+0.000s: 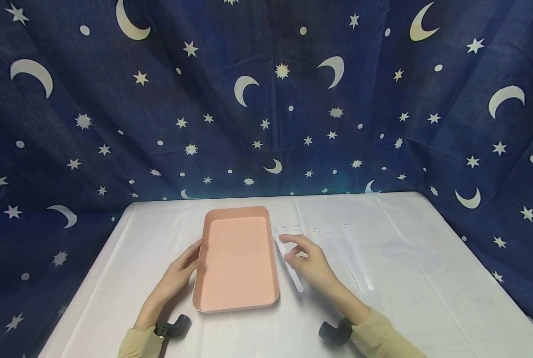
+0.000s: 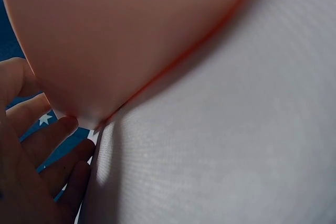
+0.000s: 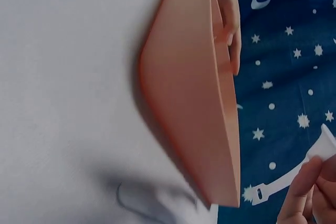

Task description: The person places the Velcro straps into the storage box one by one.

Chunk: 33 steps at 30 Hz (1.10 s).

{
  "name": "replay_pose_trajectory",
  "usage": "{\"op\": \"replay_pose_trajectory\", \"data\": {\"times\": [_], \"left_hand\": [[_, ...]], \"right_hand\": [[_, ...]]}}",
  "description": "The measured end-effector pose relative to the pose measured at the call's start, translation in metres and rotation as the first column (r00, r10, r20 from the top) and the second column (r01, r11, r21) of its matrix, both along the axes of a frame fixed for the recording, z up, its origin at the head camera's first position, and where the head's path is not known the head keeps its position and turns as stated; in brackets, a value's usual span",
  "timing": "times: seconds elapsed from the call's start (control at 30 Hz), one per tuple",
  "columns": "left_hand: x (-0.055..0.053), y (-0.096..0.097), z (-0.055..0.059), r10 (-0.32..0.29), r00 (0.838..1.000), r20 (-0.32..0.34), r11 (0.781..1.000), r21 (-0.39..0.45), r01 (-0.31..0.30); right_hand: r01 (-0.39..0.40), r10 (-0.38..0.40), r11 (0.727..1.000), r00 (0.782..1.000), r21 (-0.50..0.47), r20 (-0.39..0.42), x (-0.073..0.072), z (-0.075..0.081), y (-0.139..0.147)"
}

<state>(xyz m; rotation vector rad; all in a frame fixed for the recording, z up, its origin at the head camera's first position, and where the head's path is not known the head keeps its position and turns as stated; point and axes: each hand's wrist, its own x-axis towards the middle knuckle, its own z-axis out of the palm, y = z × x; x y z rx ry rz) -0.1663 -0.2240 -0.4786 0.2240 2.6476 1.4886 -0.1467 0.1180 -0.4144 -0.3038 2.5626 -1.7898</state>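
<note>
Two bare hands obs. over tabletop. L hand (image 1: pixel 177 279): at L side of shallow, rectangular, pale pink tray w/ rounded corners (image 1: pixel 237 263); fingers relaxed, touching side wall, not clenched. R hand (image 1: pixel 311 263): grasping long, flat, white, plastic-looking strip (image 1: pixel 296 278) btwn thumb & forefinger, just beside tray's R wall; per R wrist view, slotted at one end, flared at other.

Hidden/unclear: part of held strip behind R fingers; flared end running to frame edge in R wrist view. More thin, whitish, slotted strips (image 1: pixel 360 258) lying on cloth, roughly side by side, mostly R of held one; pale on pale, faint outlines, some partly covered by R hand, so can't give exact count. L wrist view: tray heavily cropped; L fingertips in shade, exact contact hard to read. R wrist view: blurred outline low on cloth, can't ID. Khaki sleeves (image 1: pixel 385 335) cut off at bottom, head view; black curved wrist mounts (image 1: pixel 178 326) above cuffs.

Surface: white tablecloth (image 1: pixel 432 268), faint creases, soft shadows near tray & arms. Room: navy fabric backdrop (image 1: pixel 266 94) w/ pale moons, stars, dots; behind table & along both sides, rippled.
</note>
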Motion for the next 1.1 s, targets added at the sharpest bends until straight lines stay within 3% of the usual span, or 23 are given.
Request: {"op": "replay_pose_trajectory", "data": {"times": [0.27, 0.77, 1.1], "left_hand": [[0.000, 0.000, 0.000, -0.007, 1.000, 0.001, 1.000, 0.003, 0.007], [0.000, 0.001, -0.001, 0.001, 0.999, 0.035, 1.000, -0.003, -0.001], [0.000, 0.002, 0.000, 0.011, 0.999, 0.036, 1.000, -0.011, -0.011]], "right_hand": [[-0.021, 0.022, 1.000, 0.999, -0.019, 0.042, -0.005, 0.006, -0.020], [-0.128, 0.138, 0.986, 0.986, -0.104, 0.092, -0.017, 0.012, -0.061], [-0.130, 0.147, 0.983, 0.980, -0.131, 0.135, -0.031, 0.016, -0.089]]}}
